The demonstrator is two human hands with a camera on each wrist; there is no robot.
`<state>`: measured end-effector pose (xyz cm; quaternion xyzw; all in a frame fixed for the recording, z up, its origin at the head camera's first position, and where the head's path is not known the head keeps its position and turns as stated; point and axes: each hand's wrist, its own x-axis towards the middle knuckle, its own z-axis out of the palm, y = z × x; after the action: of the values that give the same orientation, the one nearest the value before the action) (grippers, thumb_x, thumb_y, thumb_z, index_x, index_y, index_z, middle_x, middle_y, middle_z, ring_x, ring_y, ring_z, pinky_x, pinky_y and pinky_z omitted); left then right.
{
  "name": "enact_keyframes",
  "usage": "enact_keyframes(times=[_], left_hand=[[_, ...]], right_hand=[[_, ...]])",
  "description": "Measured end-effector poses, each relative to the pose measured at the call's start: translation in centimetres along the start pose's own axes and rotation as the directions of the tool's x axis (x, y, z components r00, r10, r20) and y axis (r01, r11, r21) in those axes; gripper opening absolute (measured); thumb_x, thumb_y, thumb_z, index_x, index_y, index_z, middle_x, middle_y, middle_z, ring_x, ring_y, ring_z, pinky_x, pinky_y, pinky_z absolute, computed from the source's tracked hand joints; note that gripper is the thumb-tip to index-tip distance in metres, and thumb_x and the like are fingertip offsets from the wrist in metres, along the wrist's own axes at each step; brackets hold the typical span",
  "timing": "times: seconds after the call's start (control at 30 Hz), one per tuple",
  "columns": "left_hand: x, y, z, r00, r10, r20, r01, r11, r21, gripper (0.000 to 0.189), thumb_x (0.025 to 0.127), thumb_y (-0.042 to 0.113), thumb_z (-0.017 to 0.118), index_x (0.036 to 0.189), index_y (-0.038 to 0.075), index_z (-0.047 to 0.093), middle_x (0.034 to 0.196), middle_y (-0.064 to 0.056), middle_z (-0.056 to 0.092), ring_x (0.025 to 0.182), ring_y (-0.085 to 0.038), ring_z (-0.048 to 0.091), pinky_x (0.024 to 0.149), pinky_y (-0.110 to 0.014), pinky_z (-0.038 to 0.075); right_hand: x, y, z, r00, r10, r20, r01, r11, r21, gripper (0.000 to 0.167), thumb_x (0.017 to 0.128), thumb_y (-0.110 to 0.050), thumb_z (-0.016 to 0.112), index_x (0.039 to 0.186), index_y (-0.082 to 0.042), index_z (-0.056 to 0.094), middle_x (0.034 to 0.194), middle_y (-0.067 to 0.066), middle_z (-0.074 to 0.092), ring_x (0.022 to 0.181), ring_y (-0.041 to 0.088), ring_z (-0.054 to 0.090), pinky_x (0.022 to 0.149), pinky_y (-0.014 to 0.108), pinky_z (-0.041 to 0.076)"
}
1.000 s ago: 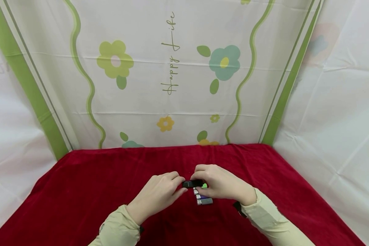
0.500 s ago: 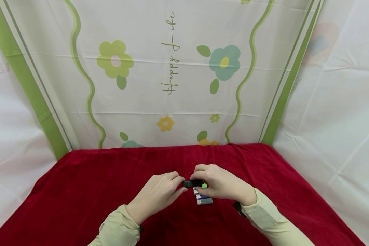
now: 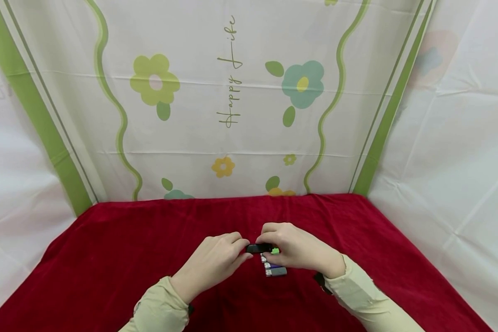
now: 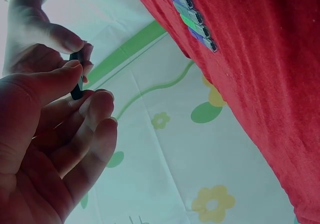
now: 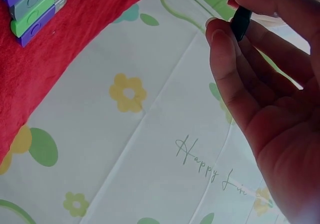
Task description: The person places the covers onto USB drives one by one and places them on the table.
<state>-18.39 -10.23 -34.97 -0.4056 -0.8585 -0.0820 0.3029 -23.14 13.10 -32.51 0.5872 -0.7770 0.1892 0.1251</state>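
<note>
Over the red cloth, both hands hold a small black USB stick [image 3: 257, 248] between them. My left hand [image 3: 216, 259] pinches its left end between thumb and fingertips. My right hand [image 3: 296, 246] pinches its right end, covering that part. In the left wrist view the stick [image 4: 76, 76] is seen edge-on between the two thumbs. In the right wrist view only a short dark piece of the stick [image 5: 241, 23] shows. Below and partly behind the right hand, several USB sticks lie side by side, among them a grey one [image 3: 279, 272] and a green one [image 5: 32, 19].
A red velvet cloth [image 3: 141, 258] covers the table. Behind it hangs a white curtain [image 3: 191, 124] printed with flowers and lettering. White sheets [image 3: 460, 184] close off both sides. A purple USB stick [image 5: 37, 32] lies at the end of the row.
Hardly anything differs. The right hand has shifted very slightly to the left, and both hands keep their hold on the black USB stick. The row of USB sticks stays in place.
</note>
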Motion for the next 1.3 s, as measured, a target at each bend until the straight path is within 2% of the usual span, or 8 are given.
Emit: enact_keyframes(times=[0.7,0.9,1.3], left_hand=[[0.18,0.11,-0.06,0.999,0.04,0.004,-0.04,0.999,0.029,0.019,0.081,0.02,0.083,0.087,0.009,0.069,0.073,0.003,0.053,0.057,-0.006,0.044,0.049,-0.015,0.041],[0.07,0.09,0.0,0.999,0.037,0.02,-0.037,0.999,0.039,0.019,0.082,0.021,0.082,0.086,0.009,0.068,0.073,0.004,0.052,0.057,-0.005,0.042,0.048,-0.014,0.039],[0.02,0.02,0.1,0.999,0.045,0.023,-0.046,0.997,0.057,0.02,0.082,0.021,0.082,0.082,0.011,0.065,0.07,0.004,0.048,0.056,-0.005,0.038,0.047,-0.013,0.035]], right_hand=[[-0.09,-0.55,0.15,1.0,-0.02,-0.002,0.019,0.999,-0.03,0.019,0.078,0.0,0.077,0.094,-0.008,0.073,0.082,-0.004,0.053,0.067,0.006,0.05,0.062,0.007,0.039],[-0.02,-0.49,0.29,0.999,-0.041,-0.001,0.04,0.998,-0.053,0.018,0.078,0.0,0.076,0.092,-0.009,0.072,0.081,-0.005,0.053,0.068,0.003,0.046,0.062,0.007,0.038],[0.07,-0.58,0.47,0.999,-0.025,0.02,0.026,0.998,-0.059,0.016,0.079,-0.001,0.077,0.092,-0.01,0.073,0.079,-0.003,0.051,0.068,0.001,0.043,0.061,0.007,0.037]])
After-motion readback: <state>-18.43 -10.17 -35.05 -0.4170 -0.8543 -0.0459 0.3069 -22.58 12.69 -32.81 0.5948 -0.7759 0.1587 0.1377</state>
